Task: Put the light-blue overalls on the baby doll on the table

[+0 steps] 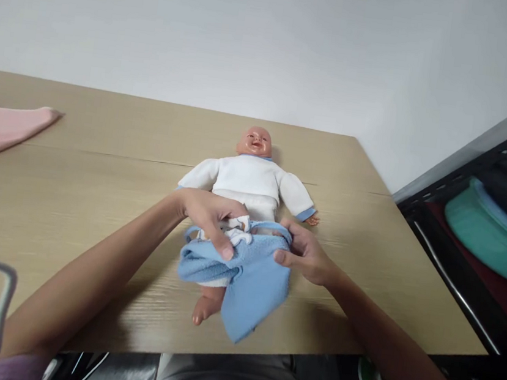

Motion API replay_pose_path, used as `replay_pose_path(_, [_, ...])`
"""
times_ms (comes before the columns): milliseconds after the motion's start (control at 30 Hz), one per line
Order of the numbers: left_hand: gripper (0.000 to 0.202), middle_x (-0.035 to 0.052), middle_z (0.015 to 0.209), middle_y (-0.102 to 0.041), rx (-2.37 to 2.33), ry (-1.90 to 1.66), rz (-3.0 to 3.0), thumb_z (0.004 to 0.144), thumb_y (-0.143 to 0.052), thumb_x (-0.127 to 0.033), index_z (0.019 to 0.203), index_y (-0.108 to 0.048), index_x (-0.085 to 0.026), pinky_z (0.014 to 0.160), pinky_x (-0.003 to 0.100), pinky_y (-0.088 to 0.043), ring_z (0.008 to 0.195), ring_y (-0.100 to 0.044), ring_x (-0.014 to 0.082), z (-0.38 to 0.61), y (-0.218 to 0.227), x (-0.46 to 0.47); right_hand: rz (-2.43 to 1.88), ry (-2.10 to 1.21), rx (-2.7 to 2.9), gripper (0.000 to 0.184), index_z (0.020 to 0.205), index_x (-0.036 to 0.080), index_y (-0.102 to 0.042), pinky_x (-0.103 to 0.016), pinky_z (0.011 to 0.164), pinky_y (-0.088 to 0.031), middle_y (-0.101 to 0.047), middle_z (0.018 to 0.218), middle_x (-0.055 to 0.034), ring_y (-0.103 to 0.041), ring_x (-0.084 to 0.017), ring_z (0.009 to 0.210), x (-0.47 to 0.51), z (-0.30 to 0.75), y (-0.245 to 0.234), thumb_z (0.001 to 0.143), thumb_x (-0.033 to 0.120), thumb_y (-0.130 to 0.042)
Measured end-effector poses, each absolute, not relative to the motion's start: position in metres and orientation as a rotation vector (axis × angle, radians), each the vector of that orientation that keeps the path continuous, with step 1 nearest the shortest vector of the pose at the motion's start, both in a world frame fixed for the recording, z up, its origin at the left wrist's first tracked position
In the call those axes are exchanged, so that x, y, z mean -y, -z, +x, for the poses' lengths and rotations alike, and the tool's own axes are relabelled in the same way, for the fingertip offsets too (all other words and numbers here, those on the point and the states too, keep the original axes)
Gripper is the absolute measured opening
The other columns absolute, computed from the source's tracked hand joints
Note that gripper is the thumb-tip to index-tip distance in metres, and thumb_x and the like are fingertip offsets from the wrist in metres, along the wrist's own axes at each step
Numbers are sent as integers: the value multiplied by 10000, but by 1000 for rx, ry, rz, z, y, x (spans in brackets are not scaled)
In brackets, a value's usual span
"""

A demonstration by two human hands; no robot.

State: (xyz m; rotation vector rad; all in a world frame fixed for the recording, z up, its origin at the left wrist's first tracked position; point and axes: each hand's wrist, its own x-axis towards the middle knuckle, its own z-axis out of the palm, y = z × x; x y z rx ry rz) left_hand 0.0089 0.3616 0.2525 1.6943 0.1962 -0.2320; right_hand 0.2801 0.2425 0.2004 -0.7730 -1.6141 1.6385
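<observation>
A baby doll [249,176] in a white top with blue collar and cuffs lies on its back, its head toward the wall. Blue trousers [259,277] are around its legs. One bare foot pokes out below them on the left; the other foot is hidden by the cloth. My left hand [215,219] grips the waistband, where some white patterned fabric [237,231] is bunched. On the other side, my right hand [303,255] pinches the waistband between thumb and fingers.
The wooden table [95,195] meets a pale wall. Pink cloth [6,129] lies at its far left. A white cable [1,307] crosses the lower left. To the right stands a black rack [455,276] holding a teal basin [492,235].
</observation>
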Motion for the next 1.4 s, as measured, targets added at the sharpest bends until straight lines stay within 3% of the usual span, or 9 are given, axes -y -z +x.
replay_pose_path(233, [414, 46, 1031, -779, -209, 34, 1689, 1038, -783, -579, 1166, -756, -186, 769, 226, -609, 895, -721, 184, 8, -251, -354, -860, -1337, 2173, 496, 729, 198, -631, -285, 698, -466, -623, 822, 2, -532, -148, 739, -238, 289, -224, 971, 580, -833])
replay_pose_path(333, [395, 14, 938, -724, -233, 2, 1712, 1056, -758, -585, 1058, -744, -190, 671, 183, -557, 810, -655, 148, 12, -248, -351, -794, -1440, 1934, 455, 850, 187, -703, -286, 721, -500, -665, 949, -28, -571, -156, 789, -237, 288, -220, 995, 607, -798])
replay_pose_path(533, [409, -12, 798, -700, -203, 54, 1712, 838, -977, -532, 874, -748, -195, 600, 208, -536, 718, -635, 162, 15, -247, -348, -1001, -1590, 1572, 591, 968, 181, -692, -237, 604, -420, -562, 800, 22, -457, -115, 671, -241, 291, -208, 925, 760, -802])
replay_pose_path(667, [323, 27, 933, -815, -136, 30, 1706, 925, -908, -495, 976, -827, -186, 786, 259, -638, 868, -747, 212, 17, -246, -347, -958, -1635, 1888, 521, 944, 182, -687, -235, 588, -408, -566, 804, 22, -485, -122, 687, -241, 293, -221, 953, 691, -796])
replay_pose_path(833, [366, 77, 1237, -847, -125, -13, 1727, 1049, -779, -517, 1200, -838, -189, 1043, 280, -620, 1155, -777, 228, 21, -241, -346, -1056, -1586, 2146, 551, 699, 212, -565, -238, 528, -367, -505, 679, 63, -451, -111, 623, -236, 297, -229, 792, 557, -984])
replay_pose_path(967, [388, 32, 974, -819, -147, 9, 1642, 953, -882, -549, 1048, -811, -180, 801, 237, -642, 879, -757, 193, 20, -235, -345, -863, -1823, 1827, 498, 894, 184, -713, -253, 656, -509, -626, 783, 34, -551, -127, 696, -238, 300, -211, 834, 618, -950])
replay_pose_path(1100, [587, -28, 729, -698, -100, 81, 1456, 620, -1119, -452, 952, -756, -132, 537, 183, -534, 624, -602, 130, 16, -228, -345, -702, -1856, 1446, 534, 1015, 195, -752, -249, 737, -544, -683, 876, 9, -598, -128, 764, -242, 294, -188, 840, 660, -948])
replay_pose_path(1200, [734, 16, 854, -778, -116, 38, 1458, 560, -1144, -435, 1079, -755, -93, 669, 231, -621, 707, -680, 165, 14, -224, -346, -736, -1949, 1217, 544, 1050, 229, -755, -236, 725, -547, -682, 880, 20, -607, -119, 751, -241, 288, -182, 801, 656, -982])
replay_pose_path(1400, [668, 72, 949, -826, -201, -105, 1613, 756, -990, -663, 1065, -783, -107, 871, 293, -657, 936, -746, 246, 15, -219, -349, -788, -2076, 1375, 522, 1037, 199, -754, -219, 654, -544, -694, 852, 6, -622, -128, 716, -241, 292, -184, 808, 609, -982])
